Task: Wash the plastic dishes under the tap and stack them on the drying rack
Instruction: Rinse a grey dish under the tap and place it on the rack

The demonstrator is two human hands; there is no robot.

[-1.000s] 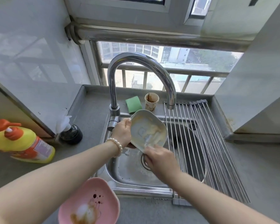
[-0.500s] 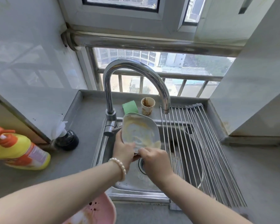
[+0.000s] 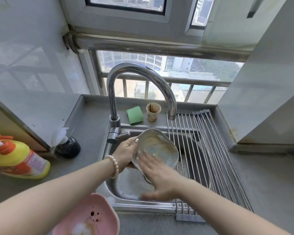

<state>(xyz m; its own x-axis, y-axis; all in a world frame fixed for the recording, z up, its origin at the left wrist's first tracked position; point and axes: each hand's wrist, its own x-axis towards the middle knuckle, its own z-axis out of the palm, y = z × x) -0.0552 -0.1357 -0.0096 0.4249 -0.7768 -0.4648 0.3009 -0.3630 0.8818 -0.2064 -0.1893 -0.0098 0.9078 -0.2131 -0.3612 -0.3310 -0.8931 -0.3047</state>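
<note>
Now the left hand (image 3: 126, 154) grips the left rim of the plate (image 3: 157, 147), thumb over the edge, holding it tilted above the sink (image 3: 134, 189) at the middle of the frame. The right hand (image 3: 157, 177) has let go of the lower rim it pinched half a second ago; its fingers (image 3: 145, 161) are spread flat and blurred, lying across the plate's lower left face. The plate sits lower in the frame and leans more to the right than before, left of the rack (image 3: 210, 155) and below the tap (image 3: 143, 78). No water stream can be made out. More of the pink dish (image 3: 90, 217) shows at the bottom edge than earlier, stained brown. At the left edge stands the yellow bottle (image 3: 15, 159); behind the sink, the sponge (image 3: 134, 115) and cup (image 3: 153, 111).
</note>
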